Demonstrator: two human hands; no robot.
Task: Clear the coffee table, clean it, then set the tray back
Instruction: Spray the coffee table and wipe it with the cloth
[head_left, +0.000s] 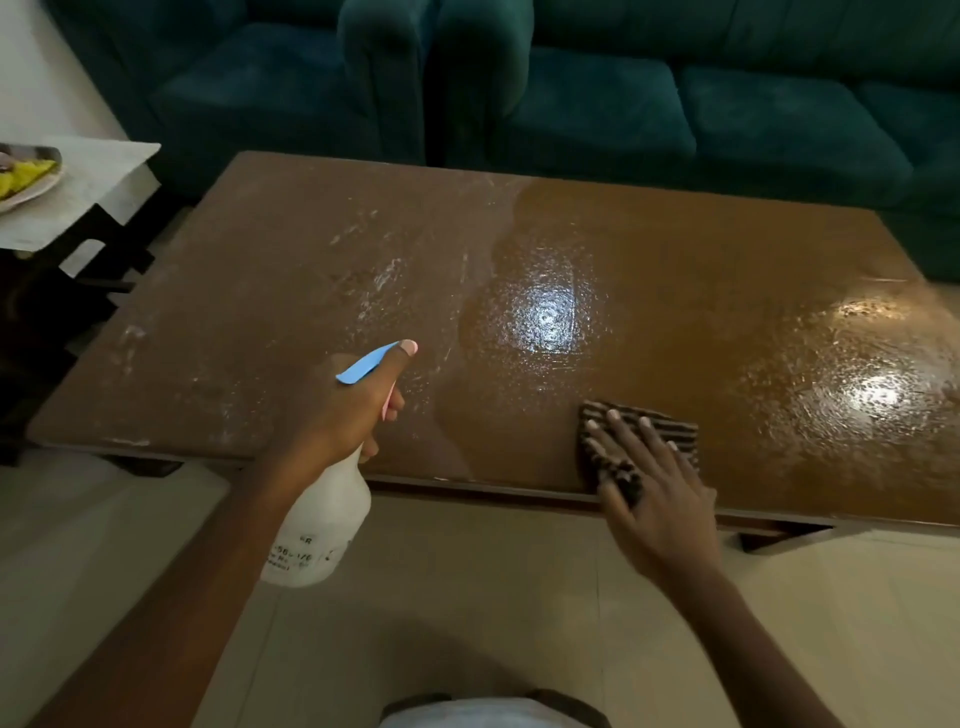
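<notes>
The brown coffee table (291, 270) fills the middle of the view; its right half is wet and glossy, its left half dull with white streaks. My left hand (343, 410) grips a white spray bottle (322, 525) with a blue nozzle over the table's near edge, the bottle hanging below the hand. My right hand (649, 483) presses flat on a dark striped cloth (602, 421) on the wet part near the front edge. A tray (36, 182) holding yellow items sits on a side table at the far left.
A dark teal sofa (675, 104) runs behind the table, with a matching armchair (270, 88) at the back left. The small side table (88, 192) has a pale top. Light tiled floor (467, 597) lies between me and the coffee table.
</notes>
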